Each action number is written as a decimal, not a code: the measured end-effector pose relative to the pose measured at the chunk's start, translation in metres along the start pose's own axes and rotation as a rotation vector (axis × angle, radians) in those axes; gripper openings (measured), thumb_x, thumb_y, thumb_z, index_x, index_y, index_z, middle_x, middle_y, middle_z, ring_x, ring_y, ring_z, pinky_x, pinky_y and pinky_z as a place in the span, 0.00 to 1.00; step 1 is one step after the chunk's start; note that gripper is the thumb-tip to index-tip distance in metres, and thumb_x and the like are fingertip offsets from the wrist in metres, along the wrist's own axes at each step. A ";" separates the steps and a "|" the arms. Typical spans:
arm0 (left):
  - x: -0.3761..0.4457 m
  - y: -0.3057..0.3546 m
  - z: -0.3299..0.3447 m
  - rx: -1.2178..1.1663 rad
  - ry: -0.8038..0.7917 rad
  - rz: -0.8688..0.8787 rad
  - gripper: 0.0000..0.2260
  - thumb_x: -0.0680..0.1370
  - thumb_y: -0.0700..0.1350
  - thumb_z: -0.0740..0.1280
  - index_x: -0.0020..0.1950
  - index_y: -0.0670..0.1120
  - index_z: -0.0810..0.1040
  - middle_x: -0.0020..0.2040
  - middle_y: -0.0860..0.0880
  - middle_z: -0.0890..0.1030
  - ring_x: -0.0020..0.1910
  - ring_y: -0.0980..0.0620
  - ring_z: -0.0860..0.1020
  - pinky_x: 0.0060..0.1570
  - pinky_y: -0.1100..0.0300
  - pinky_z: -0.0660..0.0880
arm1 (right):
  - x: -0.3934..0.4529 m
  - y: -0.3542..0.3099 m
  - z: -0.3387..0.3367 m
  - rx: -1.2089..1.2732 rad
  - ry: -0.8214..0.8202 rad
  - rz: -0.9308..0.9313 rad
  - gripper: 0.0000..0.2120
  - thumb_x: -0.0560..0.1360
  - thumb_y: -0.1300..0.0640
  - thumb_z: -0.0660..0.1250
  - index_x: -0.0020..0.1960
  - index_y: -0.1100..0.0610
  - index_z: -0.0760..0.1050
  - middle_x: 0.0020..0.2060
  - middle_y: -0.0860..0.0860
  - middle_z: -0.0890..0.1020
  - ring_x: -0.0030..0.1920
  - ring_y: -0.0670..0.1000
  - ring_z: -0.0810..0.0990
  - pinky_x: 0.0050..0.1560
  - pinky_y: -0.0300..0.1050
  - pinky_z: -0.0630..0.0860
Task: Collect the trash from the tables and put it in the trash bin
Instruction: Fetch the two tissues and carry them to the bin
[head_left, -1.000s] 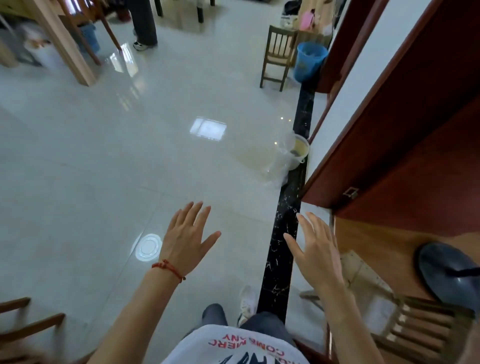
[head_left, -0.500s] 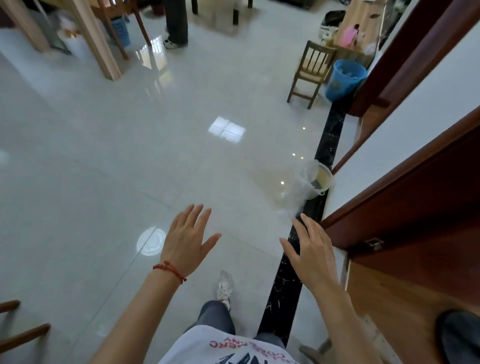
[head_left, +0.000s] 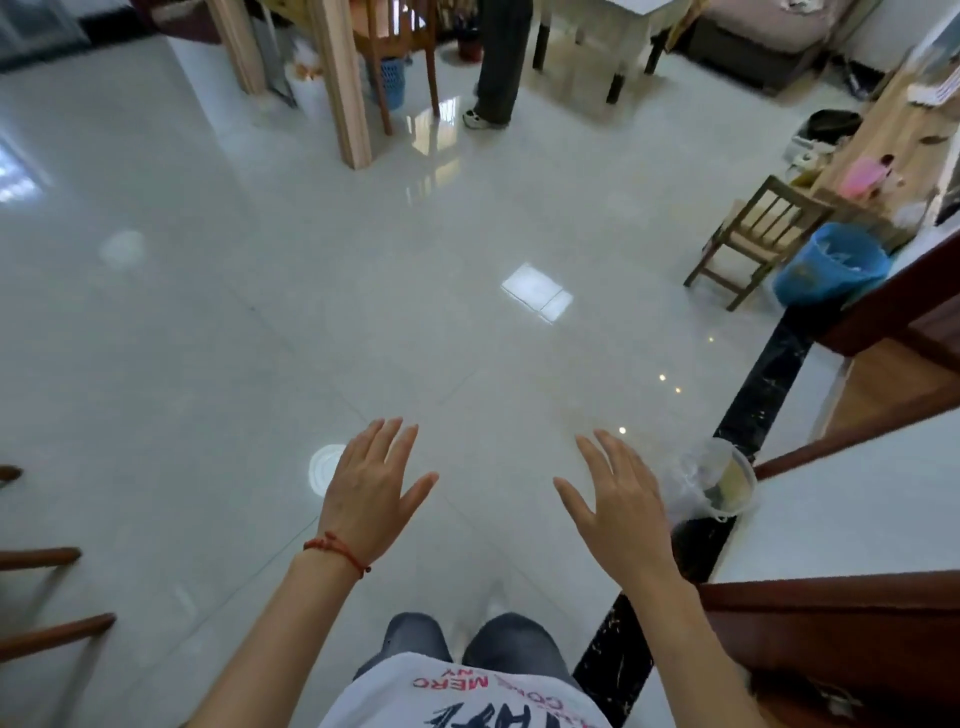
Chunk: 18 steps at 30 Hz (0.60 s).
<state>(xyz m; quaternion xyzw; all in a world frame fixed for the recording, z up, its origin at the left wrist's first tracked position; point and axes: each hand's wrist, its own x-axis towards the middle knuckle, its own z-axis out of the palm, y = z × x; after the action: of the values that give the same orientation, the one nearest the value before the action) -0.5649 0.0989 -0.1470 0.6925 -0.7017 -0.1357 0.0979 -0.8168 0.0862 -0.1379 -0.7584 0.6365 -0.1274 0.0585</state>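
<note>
Bright, even daylight fills the room. The glossy floor (head_left: 260, 322) throws back white glare patches. Straight lines bow toward the edges, and the lower corners smear with blur.

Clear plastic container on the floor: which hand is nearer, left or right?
Right. The right hand hovers just left of the clear container, nearly beside it; the left hand is farther left, beyond the right hand.

Glossy pale floor (head_left: 208, 338) — clear container (head_left: 719, 486), blue bin (head_left: 826, 270).
</note>
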 end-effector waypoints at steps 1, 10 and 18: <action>0.003 -0.007 -0.003 -0.002 0.007 -0.035 0.34 0.79 0.61 0.43 0.59 0.37 0.76 0.56 0.38 0.80 0.56 0.37 0.78 0.55 0.43 0.73 | 0.015 -0.005 0.003 0.011 -0.015 -0.040 0.26 0.73 0.43 0.55 0.62 0.59 0.74 0.58 0.59 0.78 0.58 0.60 0.77 0.56 0.54 0.73; 0.024 -0.074 -0.026 -0.018 0.136 -0.411 0.31 0.79 0.61 0.45 0.59 0.38 0.75 0.55 0.38 0.79 0.55 0.38 0.77 0.55 0.44 0.74 | 0.149 -0.077 0.039 0.119 -0.127 -0.430 0.26 0.74 0.43 0.55 0.63 0.59 0.72 0.60 0.59 0.77 0.60 0.60 0.76 0.58 0.55 0.72; 0.069 -0.117 -0.049 0.009 0.183 -0.648 0.33 0.78 0.62 0.44 0.60 0.37 0.74 0.57 0.37 0.78 0.57 0.37 0.76 0.56 0.43 0.74 | 0.257 -0.134 0.061 0.177 -0.180 -0.662 0.25 0.74 0.43 0.58 0.63 0.59 0.72 0.61 0.59 0.76 0.61 0.60 0.75 0.59 0.54 0.71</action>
<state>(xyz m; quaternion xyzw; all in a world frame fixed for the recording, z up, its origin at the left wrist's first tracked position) -0.4399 0.0272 -0.1425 0.8894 -0.4338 -0.0938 0.1090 -0.6324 -0.1455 -0.1326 -0.9238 0.3350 -0.1269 0.1354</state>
